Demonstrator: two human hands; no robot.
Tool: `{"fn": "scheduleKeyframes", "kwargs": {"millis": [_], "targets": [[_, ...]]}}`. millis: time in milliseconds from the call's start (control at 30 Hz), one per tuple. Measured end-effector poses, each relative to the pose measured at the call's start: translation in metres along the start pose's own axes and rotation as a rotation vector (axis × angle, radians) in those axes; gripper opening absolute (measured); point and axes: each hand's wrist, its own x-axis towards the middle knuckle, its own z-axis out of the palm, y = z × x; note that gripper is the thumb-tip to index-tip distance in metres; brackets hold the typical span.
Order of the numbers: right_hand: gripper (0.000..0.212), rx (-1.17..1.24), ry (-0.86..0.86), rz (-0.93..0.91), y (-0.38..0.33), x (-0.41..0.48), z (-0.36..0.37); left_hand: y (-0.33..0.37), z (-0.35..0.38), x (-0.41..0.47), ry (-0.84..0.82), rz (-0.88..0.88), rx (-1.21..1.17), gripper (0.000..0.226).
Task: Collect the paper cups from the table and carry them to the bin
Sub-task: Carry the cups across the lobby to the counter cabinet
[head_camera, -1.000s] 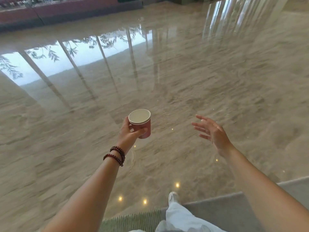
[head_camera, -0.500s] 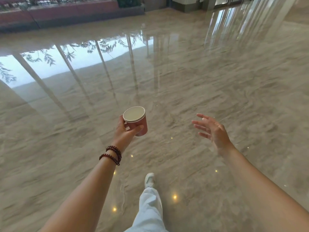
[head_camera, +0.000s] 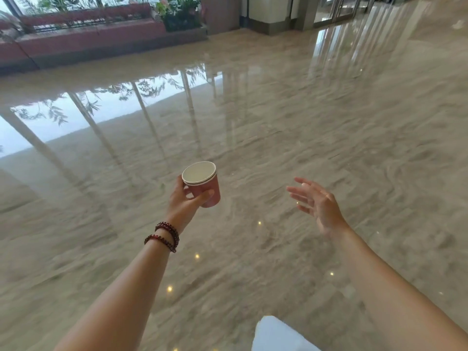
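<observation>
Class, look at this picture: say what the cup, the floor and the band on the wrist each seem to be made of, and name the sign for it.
Cups: paper, matt pink wall, white inside; stacked rolled rims suggest more than one, nested, held in the left hand.
Floor: polished stone, probably marble; veined beige, mirror-like reflections.
Bracelet: dark red glossy beads, perhaps wood or stone; unclear.

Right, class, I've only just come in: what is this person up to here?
A person is crossing a shiny stone floor with paper cups. The left hand grips a stack of red cups, upright, rims nested. The right hand is open and holds nothing. A beaded bracelet sits on the left wrist. No bin or table is in view.
</observation>
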Motion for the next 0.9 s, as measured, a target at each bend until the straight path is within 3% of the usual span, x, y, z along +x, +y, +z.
{"fn": "scheduleKeyframes", "kwargs": {"millis": [467, 667, 900], "targets": [[0.022, -0.002, -0.036, 0.017, -0.066, 0.400, -0.006, -0.004, 0.084, 0.377, 0.043, -0.065, 0.001, 0.062], [0.023, -0.049, -0.056, 0.028, -0.110, 0.542, -0.004, 0.027, 0.114, 0.518, 0.079, -0.045, -0.010, 0.059], [0.024, -0.051, -0.033, 0.039, -0.123, 0.699, 0.014, 0.010, 0.140, 0.682, 0.038, -0.066, -0.052, 0.063]]}}
